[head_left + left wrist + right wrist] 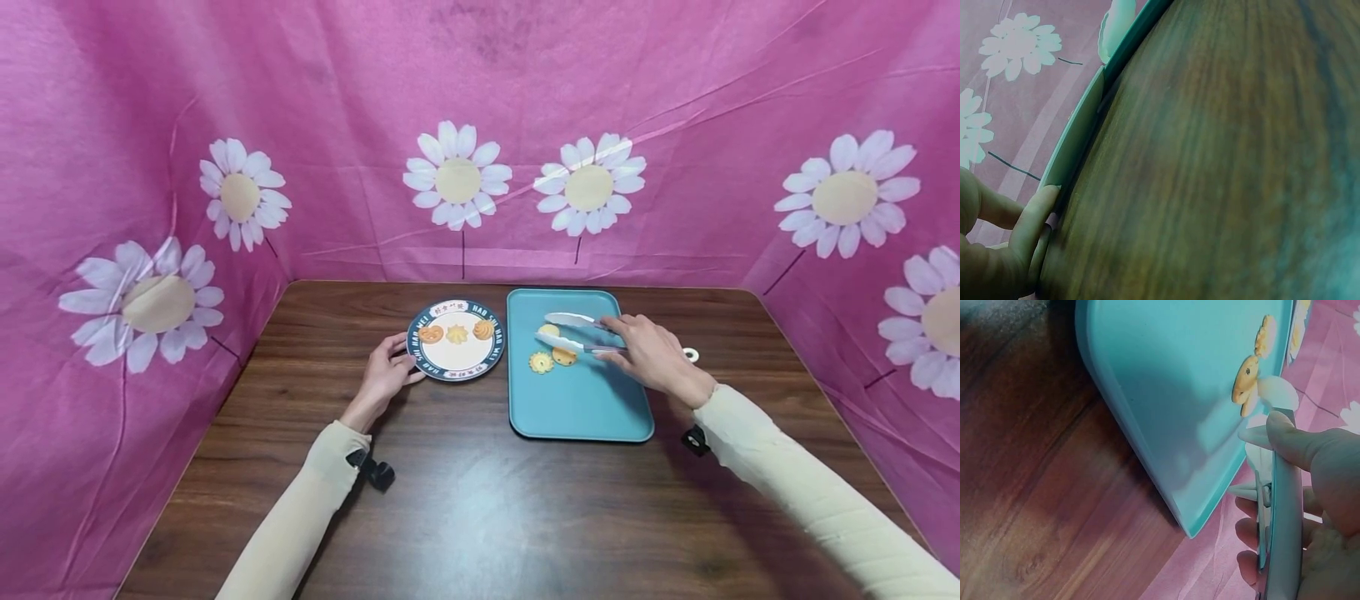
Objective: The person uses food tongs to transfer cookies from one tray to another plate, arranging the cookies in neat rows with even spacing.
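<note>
My left hand point(386, 371) holds the left rim of a round plate point(457, 364) with a dark blue border; the left wrist view shows the plate point(1075, 134) edge-on, with finger and thumb at its rim. On it lie a pretzel-shaped cookie point(431, 334), a star-shaped cookie point(457, 334) and a swirled cookie point(483, 330). My right hand point(648, 354) grips metal tongs point(1285, 519), their arms spread above the blue tray point(577, 408). Near the tips lie a flower-shaped cookie point(542, 362), a round spotted cookie point(1245, 378) and a third cookie point(550, 330), partly hidden.
The tray stands just right of the plate on a dark wooden table point(450, 517). A white ring point(691, 355) at the tongs' handle end shows beyond the right hand. Pink cloth point(360, 100) with daisies hangs behind and at both sides.
</note>
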`<state>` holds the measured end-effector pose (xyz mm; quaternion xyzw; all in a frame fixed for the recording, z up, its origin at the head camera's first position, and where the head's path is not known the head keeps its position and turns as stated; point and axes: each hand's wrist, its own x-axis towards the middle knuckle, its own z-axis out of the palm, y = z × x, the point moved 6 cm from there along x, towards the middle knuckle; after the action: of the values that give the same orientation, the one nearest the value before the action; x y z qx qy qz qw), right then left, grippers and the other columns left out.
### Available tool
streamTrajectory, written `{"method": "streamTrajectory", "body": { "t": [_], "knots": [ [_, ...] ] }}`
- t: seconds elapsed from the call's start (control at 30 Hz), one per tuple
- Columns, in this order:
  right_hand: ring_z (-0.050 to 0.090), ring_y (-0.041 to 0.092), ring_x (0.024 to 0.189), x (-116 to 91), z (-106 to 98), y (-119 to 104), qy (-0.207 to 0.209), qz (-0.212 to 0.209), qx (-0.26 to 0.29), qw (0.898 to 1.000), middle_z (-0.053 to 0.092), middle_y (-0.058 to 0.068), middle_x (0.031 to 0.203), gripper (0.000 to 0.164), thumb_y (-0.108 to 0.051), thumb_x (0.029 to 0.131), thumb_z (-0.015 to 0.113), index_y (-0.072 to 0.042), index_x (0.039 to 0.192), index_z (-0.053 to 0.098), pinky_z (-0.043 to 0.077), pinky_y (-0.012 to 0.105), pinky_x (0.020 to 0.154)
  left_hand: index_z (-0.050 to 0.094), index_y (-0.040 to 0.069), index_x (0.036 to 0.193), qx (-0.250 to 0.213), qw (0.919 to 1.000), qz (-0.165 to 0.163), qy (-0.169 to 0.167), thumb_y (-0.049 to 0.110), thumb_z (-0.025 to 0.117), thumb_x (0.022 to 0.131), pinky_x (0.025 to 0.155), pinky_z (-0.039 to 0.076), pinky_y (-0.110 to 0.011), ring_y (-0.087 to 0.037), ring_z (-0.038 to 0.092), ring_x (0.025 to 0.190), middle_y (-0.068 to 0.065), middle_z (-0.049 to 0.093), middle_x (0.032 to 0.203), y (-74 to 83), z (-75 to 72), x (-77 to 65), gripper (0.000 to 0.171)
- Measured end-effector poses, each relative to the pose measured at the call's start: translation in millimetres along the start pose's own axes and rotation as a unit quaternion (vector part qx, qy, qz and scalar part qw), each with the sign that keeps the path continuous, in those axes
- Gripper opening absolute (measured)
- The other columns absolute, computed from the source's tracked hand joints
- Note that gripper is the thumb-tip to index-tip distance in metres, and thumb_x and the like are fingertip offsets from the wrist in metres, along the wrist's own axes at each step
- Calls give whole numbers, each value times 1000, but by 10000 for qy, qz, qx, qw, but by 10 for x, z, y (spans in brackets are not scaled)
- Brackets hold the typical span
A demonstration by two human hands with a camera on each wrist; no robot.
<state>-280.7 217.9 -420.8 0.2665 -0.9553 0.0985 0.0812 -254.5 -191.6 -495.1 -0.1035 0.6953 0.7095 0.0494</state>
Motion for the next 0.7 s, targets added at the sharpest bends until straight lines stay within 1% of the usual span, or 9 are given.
{"method": "streamTrajectory", "body": {
  "t": [0.23,0.5,0.6,0.7],
  "knots": [
    [67,35,91,26,-27,-16,-193,18,-82,9998,72,21,107,56,-34,92,80,-4,136,64,61,49,60,32,-5,158,9,10000,7,-22,-10,45,102,83,67,-20,-35,52,129,-28,37,159,-5,0,11,57],
    [67,36,93,37,-3,3,-316,125,-60,9994,72,21,108,57,-35,92,80,-4,137,63,62,52,64,32,-5,158,16,10000,13,-30,-10,45,102,85,67,-22,-36,53,128,-27,37,159,-13,-3,19,57],
    [67,36,92,30,18,29,-385,173,-55,9991,72,21,107,57,-37,93,79,-4,137,63,62,53,64,32,-5,158,0,10000,6,-24,-10,45,102,84,67,-21,-35,53,128,-27,37,159,-14,-5,18,57],
    [65,32,88,21,30,54,-446,227,-28,9987,71,20,104,57,-37,93,78,-4,137,62,61,51,63,33,-5,158,-2,10000,-2,-18,-10,45,102,84,67,-20,-35,53,128,-27,37,159,-16,-8,18,57]
  ]
}}
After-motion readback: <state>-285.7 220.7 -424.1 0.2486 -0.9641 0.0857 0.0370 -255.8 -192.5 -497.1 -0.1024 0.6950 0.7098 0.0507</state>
